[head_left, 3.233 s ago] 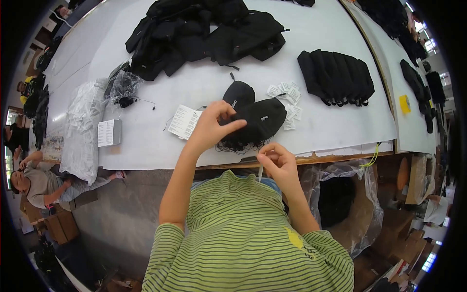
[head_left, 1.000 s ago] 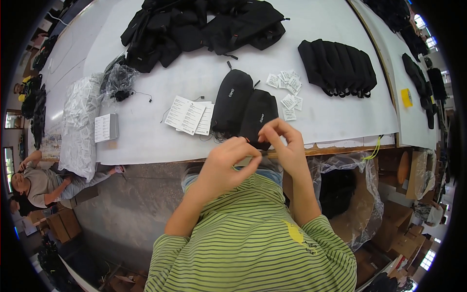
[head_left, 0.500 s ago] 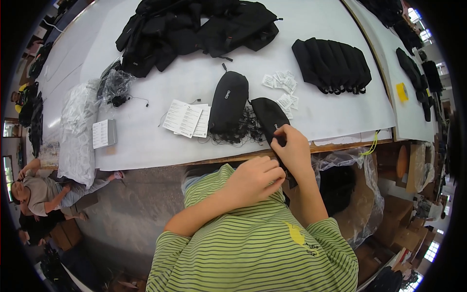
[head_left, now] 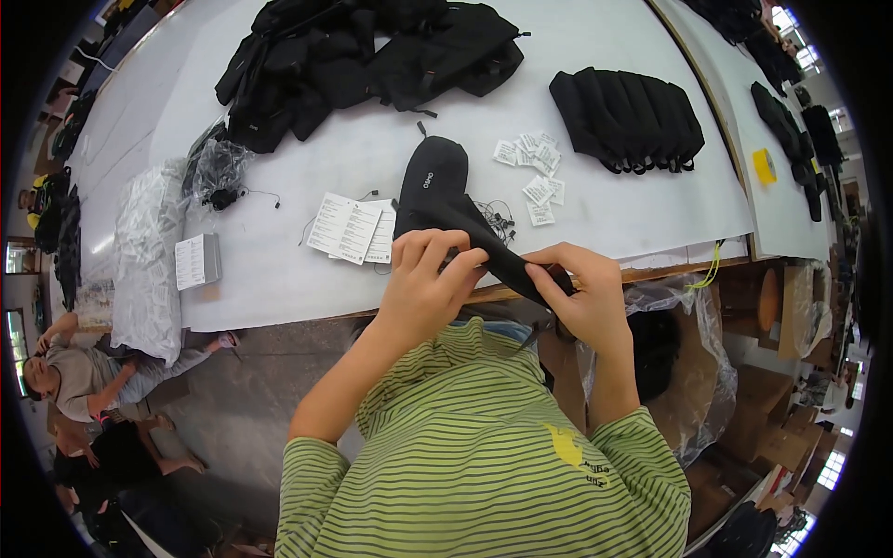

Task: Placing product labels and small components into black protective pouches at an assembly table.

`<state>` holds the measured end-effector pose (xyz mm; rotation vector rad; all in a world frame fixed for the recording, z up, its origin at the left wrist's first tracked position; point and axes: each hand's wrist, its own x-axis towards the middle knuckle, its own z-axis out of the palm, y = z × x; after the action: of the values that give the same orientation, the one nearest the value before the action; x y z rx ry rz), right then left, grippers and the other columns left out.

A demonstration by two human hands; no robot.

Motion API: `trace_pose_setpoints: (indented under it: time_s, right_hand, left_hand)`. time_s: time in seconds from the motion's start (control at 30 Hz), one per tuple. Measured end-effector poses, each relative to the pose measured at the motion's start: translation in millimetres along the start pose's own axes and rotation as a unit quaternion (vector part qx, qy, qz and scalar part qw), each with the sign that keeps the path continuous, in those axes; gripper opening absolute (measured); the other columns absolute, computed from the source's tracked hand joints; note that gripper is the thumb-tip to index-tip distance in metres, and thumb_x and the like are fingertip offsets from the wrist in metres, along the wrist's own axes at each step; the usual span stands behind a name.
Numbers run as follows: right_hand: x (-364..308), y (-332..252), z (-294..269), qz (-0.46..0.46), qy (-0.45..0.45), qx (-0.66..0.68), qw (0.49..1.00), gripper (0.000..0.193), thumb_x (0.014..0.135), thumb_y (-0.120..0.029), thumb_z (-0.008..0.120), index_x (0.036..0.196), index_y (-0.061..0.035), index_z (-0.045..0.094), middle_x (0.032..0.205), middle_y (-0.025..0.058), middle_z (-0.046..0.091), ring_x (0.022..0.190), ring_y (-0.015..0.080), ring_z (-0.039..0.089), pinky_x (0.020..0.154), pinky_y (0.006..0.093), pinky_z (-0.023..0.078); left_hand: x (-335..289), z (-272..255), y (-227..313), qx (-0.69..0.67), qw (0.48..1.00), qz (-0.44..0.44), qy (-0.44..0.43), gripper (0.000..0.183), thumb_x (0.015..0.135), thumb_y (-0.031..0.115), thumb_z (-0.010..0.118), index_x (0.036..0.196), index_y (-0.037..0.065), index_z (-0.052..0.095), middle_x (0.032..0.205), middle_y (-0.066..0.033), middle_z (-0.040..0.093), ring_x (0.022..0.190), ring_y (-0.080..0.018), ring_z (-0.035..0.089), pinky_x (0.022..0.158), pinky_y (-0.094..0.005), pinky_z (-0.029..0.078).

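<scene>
Black pouch point(head_left: 498, 249): centre of frame, now meeting the other pouch point(head_left: 433, 179), apart a moment ago.
Left hand point(head_left: 428, 276): fingers now pinching the pouch, previously off it.
Right hand point(head_left: 591, 293): fingers still gripping its lower end.

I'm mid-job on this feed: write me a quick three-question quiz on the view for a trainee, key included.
1. Which thing do the left hand and right hand both touch?
A) a clear plastic bag
B) a black pouch
C) a cardboard box
2. True or false: the small white packets lie to the right of the fanned white cards.
3. Fill in: the roll near the table's right side is ____.

Key: 1. B; 2. true; 3. yellow
</scene>
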<state>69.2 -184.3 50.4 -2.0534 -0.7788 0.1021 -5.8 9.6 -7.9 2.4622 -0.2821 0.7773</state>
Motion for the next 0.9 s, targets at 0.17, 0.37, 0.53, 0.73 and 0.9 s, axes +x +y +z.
trace_pose_setpoints:
  time_s: [0.17, 0.37, 0.53, 0.73, 0.9]
  right_hand:
    - [1, -5, 2, 0.019, 0.029, 0.021, 0.999, 0.010, 0.078, -0.004, 0.069, 0.089, -0.0015, 0.068, 0.077, 0.0085, 0.067, 0.066, 0.0177, 0.064, 0.059, 0.0257, 0.050]
    - [0, -5, 4, 0.009, 0.015, 0.053, 0.998, 0.011, 0.078, -0.002, 0.068, 0.089, -0.0005, 0.067, 0.076, 0.0076, 0.067, 0.063, 0.0140, 0.064, 0.059, 0.0234, 0.049]
    - [0, -10, 4, 0.003, 0.000, 0.069, 0.998, 0.010, 0.079, -0.002, 0.068, 0.089, -0.0001, 0.067, 0.075, 0.0071, 0.066, 0.062, 0.0124, 0.063, 0.059, 0.0227, 0.048]
    - [3, -5, 9, 0.012, -0.033, 0.086, 0.996, 0.014, 0.079, -0.004, 0.068, 0.092, -0.0002, 0.065, 0.079, 0.0081, 0.066, 0.065, 0.0147, 0.064, 0.059, 0.0239, 0.049]
    - [10, -7, 17, -0.062, -0.081, -0.021, 0.995, 0.020, 0.076, -0.005, 0.070, 0.094, -0.0030, 0.062, 0.083, 0.0072, 0.063, 0.070, 0.0203, 0.064, 0.063, 0.0285, 0.051]
  left_hand:
    - [-5, -8, -3, -0.020, 1.000, 0.013, -0.010, 0.033, 0.066, 0.007, 0.073, 0.098, 0.011, 0.063, 0.102, -0.0011, 0.059, 0.095, -0.0230, 0.051, 0.085, -0.0369, 0.035]
    - [-8, -11, -2, -0.013, 0.999, 0.029, -0.007, 0.030, 0.068, 0.009, 0.070, 0.098, 0.009, 0.066, 0.099, -0.0011, 0.062, 0.089, -0.0196, 0.054, 0.084, -0.0339, 0.039]
    - [-10, -15, -2, -0.008, 0.998, 0.058, -0.006, 0.029, 0.067, 0.008, 0.069, 0.096, 0.009, 0.069, 0.097, 0.0010, 0.063, 0.086, -0.0168, 0.055, 0.083, -0.0325, 0.039]
    - [-10, -18, -2, -0.001, 0.996, 0.092, 0.004, 0.027, 0.066, 0.006, 0.069, 0.093, 0.007, 0.068, 0.093, 0.0005, 0.063, 0.083, -0.0170, 0.057, 0.076, -0.0326, 0.042]
    - [-8, -29, 3, -0.004, 0.994, 0.057, -0.092, 0.024, 0.062, 0.003, 0.068, 0.086, 0.004, 0.065, 0.099, -0.0068, 0.064, 0.086, -0.0240, 0.060, 0.074, -0.0364, 0.047]
